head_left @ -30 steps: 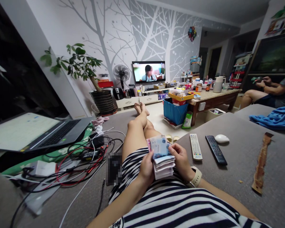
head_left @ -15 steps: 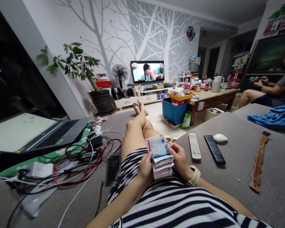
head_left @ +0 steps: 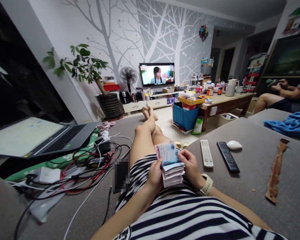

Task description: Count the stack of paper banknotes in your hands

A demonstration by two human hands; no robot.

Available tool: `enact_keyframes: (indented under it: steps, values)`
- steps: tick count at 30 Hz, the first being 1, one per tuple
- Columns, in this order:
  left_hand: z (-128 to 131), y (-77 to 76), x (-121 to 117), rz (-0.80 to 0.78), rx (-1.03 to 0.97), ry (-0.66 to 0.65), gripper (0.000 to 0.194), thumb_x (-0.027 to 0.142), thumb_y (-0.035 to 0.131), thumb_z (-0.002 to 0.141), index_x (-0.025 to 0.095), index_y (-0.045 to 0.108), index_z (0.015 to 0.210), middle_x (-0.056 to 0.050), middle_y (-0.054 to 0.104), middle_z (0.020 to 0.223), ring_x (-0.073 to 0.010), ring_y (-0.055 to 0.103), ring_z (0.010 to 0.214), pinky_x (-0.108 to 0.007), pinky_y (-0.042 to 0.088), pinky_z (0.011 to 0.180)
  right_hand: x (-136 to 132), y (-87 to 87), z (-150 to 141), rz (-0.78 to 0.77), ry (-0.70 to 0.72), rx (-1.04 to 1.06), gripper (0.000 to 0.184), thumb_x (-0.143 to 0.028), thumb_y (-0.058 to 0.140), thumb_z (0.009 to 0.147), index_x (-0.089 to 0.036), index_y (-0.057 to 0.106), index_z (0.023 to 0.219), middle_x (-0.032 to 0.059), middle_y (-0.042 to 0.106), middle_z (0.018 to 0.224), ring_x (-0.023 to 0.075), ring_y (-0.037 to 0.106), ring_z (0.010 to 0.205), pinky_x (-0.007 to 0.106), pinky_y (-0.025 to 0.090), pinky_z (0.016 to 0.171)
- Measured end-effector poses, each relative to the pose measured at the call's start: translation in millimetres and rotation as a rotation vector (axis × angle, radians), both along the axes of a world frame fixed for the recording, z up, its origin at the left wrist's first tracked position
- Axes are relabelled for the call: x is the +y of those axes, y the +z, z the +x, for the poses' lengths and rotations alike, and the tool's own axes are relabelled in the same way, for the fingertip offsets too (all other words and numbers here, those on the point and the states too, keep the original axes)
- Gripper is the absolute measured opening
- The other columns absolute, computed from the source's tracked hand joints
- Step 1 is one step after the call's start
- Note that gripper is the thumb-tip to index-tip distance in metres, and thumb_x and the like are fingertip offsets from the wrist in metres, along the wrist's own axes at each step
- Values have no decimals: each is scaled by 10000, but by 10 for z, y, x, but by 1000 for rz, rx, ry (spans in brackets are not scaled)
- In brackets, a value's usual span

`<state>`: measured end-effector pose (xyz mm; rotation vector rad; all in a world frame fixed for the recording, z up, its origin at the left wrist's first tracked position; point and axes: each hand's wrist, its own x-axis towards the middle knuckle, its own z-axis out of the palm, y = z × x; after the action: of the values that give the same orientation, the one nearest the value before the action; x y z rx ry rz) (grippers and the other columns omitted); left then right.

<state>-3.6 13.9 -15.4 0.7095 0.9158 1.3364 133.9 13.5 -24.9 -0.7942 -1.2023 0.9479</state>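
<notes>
The bundle of banknotes [head_left: 173, 170] is held above the wearer's striped clothing [head_left: 187, 216], just left of the pale remote control [head_left: 206, 153], which lies on the grey sofa [head_left: 255, 156]. Blue and pink notes stand at the top of the bundle; folded, pale-edged notes fan out below.

Left hand [head_left: 155, 173], on the bundle's side away from the pale remote: closed on the notes, thumb laid over their edge, remaining fingers largely hidden. Right hand [head_left: 191, 165], between the bundle and the pale remote: thumb and forefinger pinched at the blue note's edge, other fingers curled — whether one note or several is gripped cannot be told. A cream-strapped watch [head_left: 207, 186] on the right wrist sits nearer the wearer than the pale remote.

To the right of the pale remote: a black remote [head_left: 228, 157], a white mouse [head_left: 234, 145] beside it, and, farther over, a rough-edged brown strip [head_left: 277, 171]. Well left of the pale remote: tangled cables [head_left: 90, 173] and an open laptop [head_left: 62, 138].

Beyond the pale remote stand a blue bin [head_left: 183, 116] and a laden table [head_left: 226, 99]. Far to its right, another person [head_left: 290, 93] sits — both hands at a dark object, identity unclear.
</notes>
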Motion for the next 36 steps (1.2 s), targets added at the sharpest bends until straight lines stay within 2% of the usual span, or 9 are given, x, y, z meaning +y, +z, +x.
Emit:
enact_keyframes:
  steps: [5, 13, 19, 30, 36]
  values:
    - [2, 8, -6, 13, 36, -8, 207, 358, 601, 759, 170, 668, 706, -25, 730, 741, -342, 564, 1167, -504, 446, 975, -4, 3, -1, -1, 6, 6, 286, -404, 611, 822, -179, 515, 674, -43, 430, 615, 110, 370, 580, 241, 303, 554]
    - [5, -2, -1, 18, 82, -3, 205, 309, 519, 811, 179, 654, 727, -22, 741, 817, -323, 578, 1156, -500, 466, 952, 10, -14, 1, -9, 6, 17, 285, -402, 621, 816, -175, 522, 674, -45, 433, 608, 108, 366, 580, 236, 304, 547]
    - [8, 54, -43, 0, 41, 5, 207, 342, 605, 764, 152, 682, 732, -53, 739, 852, -357, 560, 1164, -479, 455, 934, 6, -16, 3, -7, 3, 17, 286, -404, 626, 811, -179, 526, 665, -43, 432, 603, 110, 367, 577, 235, 301, 544]
    - [9, 31, -25, 10, 0, -10, 178, 341, 638, 723, 169, 668, 686, -28, 744, 783, -332, 598, 1117, -444, 479, 889, -44, 42, -4, 14, -21, 23, 276, -402, 636, 801, -176, 546, 671, -38, 456, 608, 112, 387, 585, 238, 321, 557]
    - [10, 54, -35, 7, -29, -23, 194, 352, 681, 700, 164, 646, 667, -35, 737, 970, -353, 565, 1161, -456, 480, 887, -70, 68, -7, 22, -22, 35, 279, -415, 635, 795, -178, 557, 670, -33, 474, 609, 116, 400, 584, 243, 333, 563]
